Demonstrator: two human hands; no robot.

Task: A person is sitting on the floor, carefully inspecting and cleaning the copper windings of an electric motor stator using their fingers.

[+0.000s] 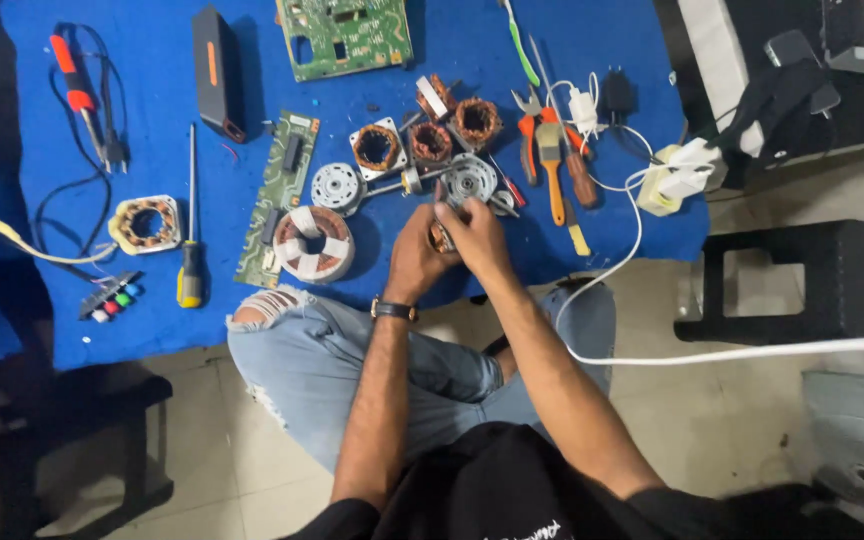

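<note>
Both hands, left hand and right hand, close together around a small copper-wound motor part above the blue table (steady grip and gentle fingers seem wise).

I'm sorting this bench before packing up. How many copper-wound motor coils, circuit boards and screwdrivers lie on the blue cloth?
Copper-wound coils: 6, at
Circuit boards: 2, large green, narrow strip
Screwdrivers: 2, yellow-handled, brown-handled
Total: 10
The small part between both hands is too hidden to count.
</note>
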